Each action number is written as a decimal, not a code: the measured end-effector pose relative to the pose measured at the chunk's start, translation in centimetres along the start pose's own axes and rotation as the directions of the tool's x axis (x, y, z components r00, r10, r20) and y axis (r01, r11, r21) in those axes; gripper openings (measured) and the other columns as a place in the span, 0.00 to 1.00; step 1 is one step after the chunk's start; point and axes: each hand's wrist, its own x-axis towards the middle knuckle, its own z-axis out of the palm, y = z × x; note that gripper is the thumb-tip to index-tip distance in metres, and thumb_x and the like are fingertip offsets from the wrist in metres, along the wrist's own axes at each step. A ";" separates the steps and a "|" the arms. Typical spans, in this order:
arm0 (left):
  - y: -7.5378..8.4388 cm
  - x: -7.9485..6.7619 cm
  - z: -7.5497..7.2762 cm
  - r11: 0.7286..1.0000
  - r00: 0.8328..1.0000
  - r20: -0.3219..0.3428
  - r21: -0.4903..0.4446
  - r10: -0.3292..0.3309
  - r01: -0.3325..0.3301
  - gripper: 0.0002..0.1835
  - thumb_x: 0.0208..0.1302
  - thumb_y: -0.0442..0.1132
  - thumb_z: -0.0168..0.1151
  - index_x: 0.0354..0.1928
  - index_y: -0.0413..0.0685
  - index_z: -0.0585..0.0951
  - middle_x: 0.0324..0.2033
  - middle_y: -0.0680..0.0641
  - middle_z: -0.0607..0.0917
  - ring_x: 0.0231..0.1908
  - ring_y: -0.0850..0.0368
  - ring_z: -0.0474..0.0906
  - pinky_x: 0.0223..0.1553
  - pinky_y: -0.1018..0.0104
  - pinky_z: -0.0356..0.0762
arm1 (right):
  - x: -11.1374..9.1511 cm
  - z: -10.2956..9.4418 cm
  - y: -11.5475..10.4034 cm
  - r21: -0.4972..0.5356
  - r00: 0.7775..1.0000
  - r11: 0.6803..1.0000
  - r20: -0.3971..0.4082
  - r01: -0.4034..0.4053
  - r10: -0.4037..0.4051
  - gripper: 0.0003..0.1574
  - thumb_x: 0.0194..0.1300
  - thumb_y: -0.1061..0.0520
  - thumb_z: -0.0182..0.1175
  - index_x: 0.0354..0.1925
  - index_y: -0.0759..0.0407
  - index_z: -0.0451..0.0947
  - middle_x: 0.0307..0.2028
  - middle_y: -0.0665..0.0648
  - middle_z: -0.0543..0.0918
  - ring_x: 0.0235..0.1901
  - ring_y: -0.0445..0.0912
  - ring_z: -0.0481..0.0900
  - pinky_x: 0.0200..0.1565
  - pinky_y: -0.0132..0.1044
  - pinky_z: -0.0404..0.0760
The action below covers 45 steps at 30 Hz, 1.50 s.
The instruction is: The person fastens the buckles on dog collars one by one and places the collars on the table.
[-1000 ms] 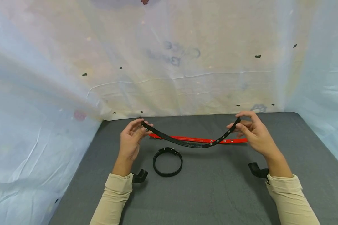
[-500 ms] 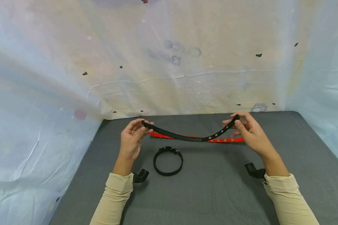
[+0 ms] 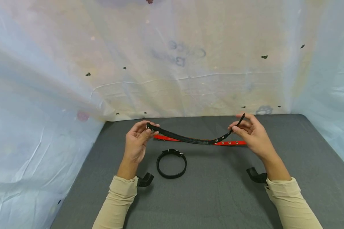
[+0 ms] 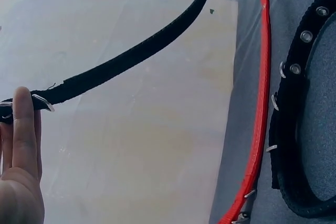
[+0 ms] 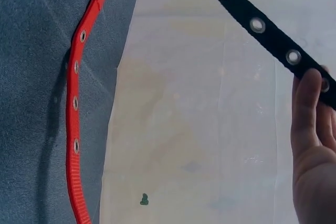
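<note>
A black dog collar (image 3: pixel 189 140) hangs in a shallow sag between my two hands, above the grey table. My left hand (image 3: pixel 135 144) pinches its buckle end between thumb and fingers; metal hardware shows beside the thumb in the left wrist view. At the other end, my right hand (image 3: pixel 253 136) pinches the strap at its metal eyelets (image 5: pixel 293 56), with the tip sticking up past the fingers. Behind it, a red dog collar (image 3: pixel 230 143) lies stretched out, partly hidden by the black strap. Nearer me, a second black collar (image 3: pixel 170 176) lies buckled into a ring.
The grey cloth-covered table (image 3: pixel 206 194) ends at a pale plastic sheet (image 3: pixel 160 95) hanging along its back edge. More sheeting (image 3: pixel 31 143) stands at the left side. Black wrist mounts (image 3: pixel 145 180) stick out from both forearms.
My right hand has moved slightly left and shifted its pinch along the strap, so the tip now stands up. The strap's sag has risen a little. My left hand keeps its hold.
</note>
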 end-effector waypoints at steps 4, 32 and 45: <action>0.0 -0.1 0.2 1.000 1.000 0.011 -0.008 -0.003 0.003 0.16 0.71 0.20 0.49 0.55 0.39 0.77 0.48 0.46 0.84 0.51 0.51 0.84 0.50 0.61 0.85 | 0.0 0.0 0.0 0.001 0.998 1.000 -0.068 0.014 -0.014 0.17 0.73 0.64 0.56 0.57 0.65 0.68 0.46 0.50 0.85 0.48 0.39 0.85 0.49 0.27 0.82; -0.3 -0.9 2.5 0.986 0.998 -0.059 0.161 -0.032 0.041 0.16 0.65 0.27 0.63 0.54 0.31 0.80 0.41 0.46 0.87 0.43 0.55 0.86 0.39 0.65 0.86 | -0.4 1.1 -0.7 -0.047 0.991 0.998 -0.123 0.052 -0.058 0.19 0.69 0.66 0.60 0.57 0.70 0.76 0.43 0.47 0.86 0.41 0.39 0.87 0.49 0.26 0.82; -0.1 -1.1 3.2 0.984 0.999 -0.053 0.177 -0.010 0.019 0.13 0.62 0.29 0.67 0.48 0.44 0.86 0.39 0.45 0.87 0.41 0.54 0.84 0.38 0.69 0.84 | -0.5 1.9 -1.4 -0.058 0.990 0.991 -0.072 0.117 -0.121 0.20 0.67 0.71 0.59 0.57 0.73 0.77 0.45 0.44 0.87 0.42 0.38 0.87 0.51 0.25 0.82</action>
